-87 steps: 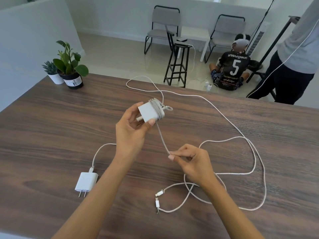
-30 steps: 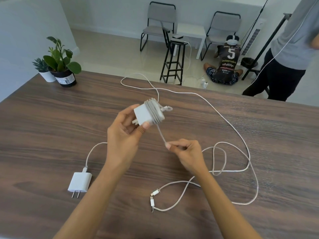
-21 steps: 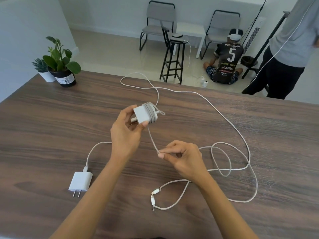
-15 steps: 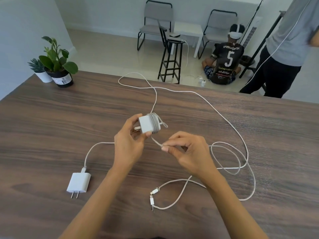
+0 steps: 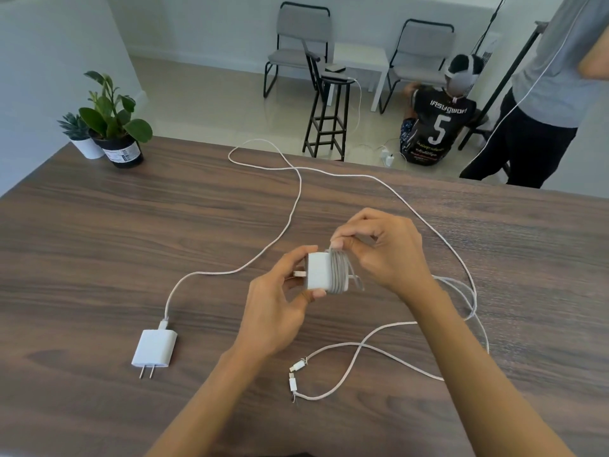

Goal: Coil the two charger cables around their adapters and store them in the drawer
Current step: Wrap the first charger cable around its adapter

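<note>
Above the middle of the dark wooden table [image 5: 99,232], the left hand [image 5: 276,311] grips the white square adapter [image 5: 318,271]; the right hand [image 5: 384,249] pinches its white braided cable [image 5: 339,270] against the coil.

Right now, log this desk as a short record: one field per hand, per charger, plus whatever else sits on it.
left hand: grips the held adapter, prongs pointing left
right hand: pinches the cable at the top of the coil
coil: several turns round the held adapter
second adapter: flat on the table, cable uncoiled
loose cable: trails in loops on the table at right
cable plugs: two, side by side near the front edge
plants: two pots, far left corner
drawer: not in view
</note>
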{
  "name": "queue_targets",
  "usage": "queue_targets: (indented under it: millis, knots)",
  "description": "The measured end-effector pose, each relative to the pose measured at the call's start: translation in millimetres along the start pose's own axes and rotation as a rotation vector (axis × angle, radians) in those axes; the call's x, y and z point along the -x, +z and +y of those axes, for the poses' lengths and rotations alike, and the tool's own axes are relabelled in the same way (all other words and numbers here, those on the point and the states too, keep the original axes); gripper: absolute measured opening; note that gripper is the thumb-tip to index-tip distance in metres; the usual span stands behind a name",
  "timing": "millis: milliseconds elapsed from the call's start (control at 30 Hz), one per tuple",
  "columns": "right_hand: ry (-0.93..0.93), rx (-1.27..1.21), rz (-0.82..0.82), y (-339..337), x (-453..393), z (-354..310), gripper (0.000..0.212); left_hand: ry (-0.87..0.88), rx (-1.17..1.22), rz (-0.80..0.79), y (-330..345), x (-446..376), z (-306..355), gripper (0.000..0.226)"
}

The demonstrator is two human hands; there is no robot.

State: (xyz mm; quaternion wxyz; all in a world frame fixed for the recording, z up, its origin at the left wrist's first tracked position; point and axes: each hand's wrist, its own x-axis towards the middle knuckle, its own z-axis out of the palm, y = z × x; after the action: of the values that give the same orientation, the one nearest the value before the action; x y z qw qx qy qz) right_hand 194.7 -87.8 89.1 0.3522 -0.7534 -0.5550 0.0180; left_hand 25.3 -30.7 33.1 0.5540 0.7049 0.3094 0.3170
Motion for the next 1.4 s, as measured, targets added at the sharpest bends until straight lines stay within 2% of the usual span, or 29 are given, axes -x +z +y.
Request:
queue_targets:
  millis: [67,133,333,467,567,667,767,833,967,1067,1233,1400]
  knots:
    - [0.027,-0.023,-0.041,-1.4,-3.7,4.0,0.005,-0.005,0.039,-0.028,0.3,1.9,4.0,0.062]
    - [0.024,-0.040,-0.056,-2.8,-7.1,8.2,0.012,-0.005,0.067,-0.052,-0.2,4.2,6.5,0.062]
    - [0.129,-0.178,0.036,-2.6,-15.0,35.4,0.008,-0.027,0.129,-0.149,3.8,25.5,9.7,0.066]
    - [0.237,-0.296,0.081,3.8,-12.6,53.3,0.009,-0.005,0.255,-0.166,-1.3,32.8,16.2,0.059]
    - [0.282,-0.324,0.066,15.5,-5.6,57.6,0.010,0.016,0.346,-0.143,-5.4,30.6,24.1,0.056]
    - [0.331,-0.347,0.034,29.7,3.0,62.0,0.020,0.043,0.379,-0.077,-10.0,21.9,30.1,0.054]
    - [0.336,-0.321,-0.013,41.8,13.2,58.1,0.010,0.047,0.387,0.014,-15.7,9.9,33.9,0.053]
    - [0.347,-0.310,-0.029,50.9,21.3,55.5,0.016,0.049,0.404,0.082,-19.1,0.1,33.6,0.054]
    - [0.281,-0.280,-0.075,63.5,39.1,45.9,0.016,0.039,0.405,0.223,-21.1,-19.7,32.2,0.055]
    - [0.196,-0.296,-0.108,60.3,48.7,30.8,0.019,0.020,0.388,0.271,-18.2,-33.4,28.0,0.050]
    - [0.086,-0.273,-0.093,38.4,50.8,13.7,0.011,-0.007,0.328,0.269,-12.9,-45.2,14.3,0.049]
    - [-0.023,-0.144,-0.039,15.9,45.1,1.4,0.006,-0.048,0.301,0.198,-9.5,-40.6,1.7,0.053]
